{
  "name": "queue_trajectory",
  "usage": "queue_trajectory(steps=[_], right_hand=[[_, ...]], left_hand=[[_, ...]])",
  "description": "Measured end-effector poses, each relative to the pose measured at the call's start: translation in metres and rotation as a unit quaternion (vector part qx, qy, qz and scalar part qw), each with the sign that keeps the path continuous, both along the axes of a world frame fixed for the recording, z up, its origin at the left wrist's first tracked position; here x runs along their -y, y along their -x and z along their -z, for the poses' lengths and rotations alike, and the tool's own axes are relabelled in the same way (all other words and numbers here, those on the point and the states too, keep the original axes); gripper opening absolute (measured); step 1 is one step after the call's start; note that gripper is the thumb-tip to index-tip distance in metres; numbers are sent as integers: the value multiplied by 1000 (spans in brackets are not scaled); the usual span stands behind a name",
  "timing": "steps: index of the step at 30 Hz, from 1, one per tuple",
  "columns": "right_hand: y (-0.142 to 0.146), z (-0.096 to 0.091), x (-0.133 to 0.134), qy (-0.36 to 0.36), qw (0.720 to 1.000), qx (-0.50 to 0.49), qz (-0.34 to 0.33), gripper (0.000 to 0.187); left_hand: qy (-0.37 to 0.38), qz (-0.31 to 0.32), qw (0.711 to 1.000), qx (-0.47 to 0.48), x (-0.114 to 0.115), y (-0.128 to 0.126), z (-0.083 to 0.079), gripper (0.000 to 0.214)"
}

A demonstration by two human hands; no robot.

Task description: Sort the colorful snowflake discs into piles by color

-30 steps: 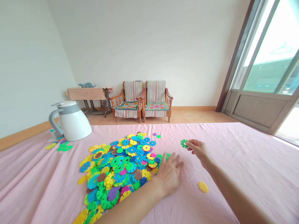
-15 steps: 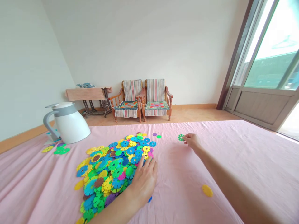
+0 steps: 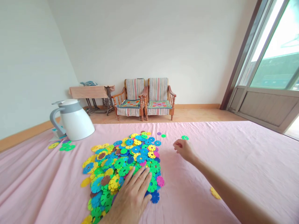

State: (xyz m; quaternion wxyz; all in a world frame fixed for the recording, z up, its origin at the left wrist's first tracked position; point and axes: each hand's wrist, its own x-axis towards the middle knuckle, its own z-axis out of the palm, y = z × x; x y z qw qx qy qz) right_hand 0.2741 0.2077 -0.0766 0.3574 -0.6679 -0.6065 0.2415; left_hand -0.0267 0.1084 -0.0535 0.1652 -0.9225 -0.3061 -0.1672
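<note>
A heap of notched plastic flower discs (image 3: 119,163) in blue, green, yellow, brown, purple and pink spreads over the pink cloth. My left hand (image 3: 135,191) lies flat on the heap's near right part, fingers stretched out and a little apart. Beside its thumb is a dark blue disc (image 3: 154,196), and a pink disc (image 3: 160,181) is at the heap's right edge. To the right of the heap, my right hand (image 3: 185,150) hovers over the cloth with curled fingers and nothing visible in them. Just beyond it a green disc (image 3: 184,137) lies alone.
A white jug (image 3: 76,123) with a grey handle stands at the left, and several loose discs (image 3: 67,147) lie before it. The yellow disc (image 3: 215,193) is partly behind my right forearm. Past the pink-covered table (image 3: 252,149) are two wooden armchairs (image 3: 160,104).
My right hand has let go of the green disc and drawn back toward me. My left hand has shifted left onto the heap, uncovering green, pink and blue discs. The view has shifted slightly.
</note>
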Motion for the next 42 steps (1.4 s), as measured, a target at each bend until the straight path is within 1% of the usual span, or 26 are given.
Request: queue_trajectory(steps=[3, 4, 6, 8, 9, 11, 17, 19, 21, 24, 26, 28, 32, 34, 36, 38, 39, 41, 42], right_hand=[[43, -5, 1, -46, 996, 41, -70, 19], [55, -8, 0, -63, 993, 53, -87, 19], [73, -12, -3, -95, 986, 76, -116, 28], [85, -14, -6, -115, 979, 99, -137, 38], [88, -15, -8, -119, 976, 110, -144, 39], [92, -15, -10, -122, 973, 130, -149, 37], [94, -15, -5, -131, 966, 164, -148, 17], [95, -15, -4, -135, 967, 170, -135, 19], [95, -14, -3, -136, 970, 170, -107, 22], [85, -14, -1, -138, 976, 160, -52, 24], [68, -15, 2, -137, 979, 148, -21, 26], [42, -13, 7, -131, 982, 137, 9, 27], [-22, -4, 26, -107, 984, 123, 68, 26], [-50, 0, 37, -91, 986, 118, 80, 27], [-70, 3, 45, -82, 986, 114, 88, 27], [-78, 3, 51, -88, 985, 114, 96, 29], [-77, 2, 52, -94, 984, 115, 96, 31], [-62, -2, 55, -108, 984, 118, 74, 33], [-49, -5, 57, -111, 986, 119, 48, 31]], left_hand=[[13, 1, 1000, 11, -1, 2, -1, 50], [17, 2, 1000, 11, -2, 2, -2, 49], [22, 4, 1000, 6, -1, 1, -5, 49], [25, 5, 1000, -1, -1, 2, -7, 50], [25, 7, 1000, -3, -1, 2, -7, 50], [27, 7, 1000, -3, 0, 2, -7, 50], [34, 1, 999, 9, 2, 0, -7, 48], [36, 1, 999, 11, 2, -1, -7, 48], [39, 1, 999, 11, 2, -1, -6, 49], [44, -3, 999, 8, 2, 0, -4, 51], [44, -4, 999, 9, 1, 1, -3, 50], [42, 0, 999, 13, 0, 1, -2, 50], [35, 0, 999, 9, 0, 0, -3, 48], [35, -2, 999, 7, 0, -1, -4, 48], [34, 0, 999, 9, 0, -1, -5, 48], [32, 1, 999, 13, 1, -2, -5, 47], [33, 1, 999, 13, 1, -2, -6, 47], [35, -5, 999, 14, 2, -2, -7, 48], [38, -8, 999, 15, 2, -2, -7, 49]])
